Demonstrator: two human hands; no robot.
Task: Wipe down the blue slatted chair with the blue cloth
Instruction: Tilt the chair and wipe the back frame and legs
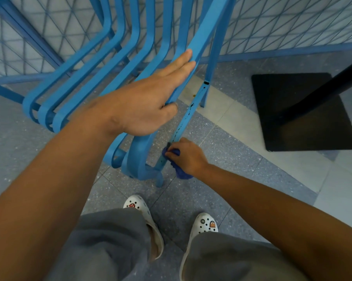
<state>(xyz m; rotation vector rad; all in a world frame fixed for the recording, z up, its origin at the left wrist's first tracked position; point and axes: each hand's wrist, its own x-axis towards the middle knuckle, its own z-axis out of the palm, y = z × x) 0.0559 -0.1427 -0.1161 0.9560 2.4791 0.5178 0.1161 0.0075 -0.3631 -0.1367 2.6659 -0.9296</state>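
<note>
Seen from a camera worn on the person's head, looking down past both forearms to the floor. A blue slatted chair (118, 63) fills the upper left and middle of the picture. Its curved slats sweep from the top edge down toward the viewer and curl under at the front of the seat, and it stands on a grey speckled tiled floor (221, 191).

The left hand (142, 102) lies flat along the rightmost slat. Its fingers (181, 63) are straight and pressed together, with the thumb hooked under the slat's edge, so it looks to be steadying the chair rather than gripping it.

Lower down and nearer the viewer, the right hand (186, 156) holds a bunched blue cloth (179, 171). Its fingers are curled around the cloth and press it against a thin blue side bar (193, 106) that slopes down beside the seat. Dark spots and streaks mark this bar above the hand.

The step in hand appears to be wiping the frame at the chair's right side, low down near the front leg (160, 181). The next move probably calls for sliding the cloth up along the bar over the dark marks, with firm pressure, while the left hand braces the chair.

Behind the chair stands a blue wire-mesh fence (292, 23). To the right, a black square table base (304, 114) with a dark post sits on the floor. At the bottom are grey trousers and white clogs (203, 224) with small charms.
</note>
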